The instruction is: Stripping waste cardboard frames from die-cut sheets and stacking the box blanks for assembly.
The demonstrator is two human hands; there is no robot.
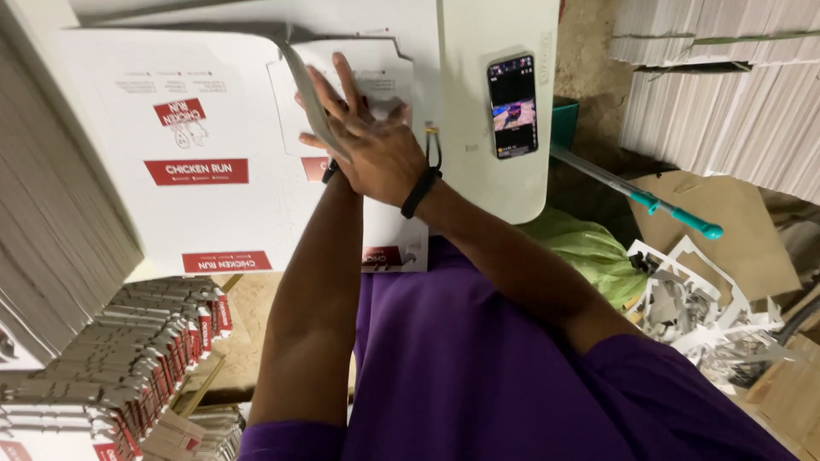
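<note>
Your right hand (380, 154) lies flat, fingers extended, on one white carton blank (213, 145). Your left hand (331, 171) is hidden beneath; its grip cannot be determined. One phone (512, 105) lies nearby.

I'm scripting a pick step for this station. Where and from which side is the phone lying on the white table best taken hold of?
Probably by its two long edges, from above. The phone lies flat, screen up, on the white table, clear of the hands pressing the flat carton, so nothing blocks its sides. The table's right edge is near; avoid sliding it that way.
</note>
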